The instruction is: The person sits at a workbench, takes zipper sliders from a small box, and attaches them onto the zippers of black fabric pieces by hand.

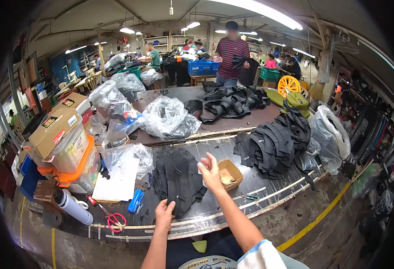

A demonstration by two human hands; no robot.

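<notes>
A stack of black fabric pieces point(175, 172) lies on the dark table in front of me, some with zippers sewn in. My left hand point(164, 215) is at the near edge of the top black piece, fingers and thumb closed on it. Raised to the right of the stack, my right hand point(211, 174) is open, its fingers apart and nothing in it. Just beyond my right wrist stands a small open cardboard box point(230, 174) with little bits inside. A larger pile of black zippered pieces point(268, 148) is farther right.
Red-handled scissors point(115, 221), a blue stapler point(136, 200), white paper point(116, 183) and a bottle point(75, 207) lie on the left. A small green-handled tool point(250, 196) is near the right edge. Across the table a person in a striped shirt point(233, 57) holds black material.
</notes>
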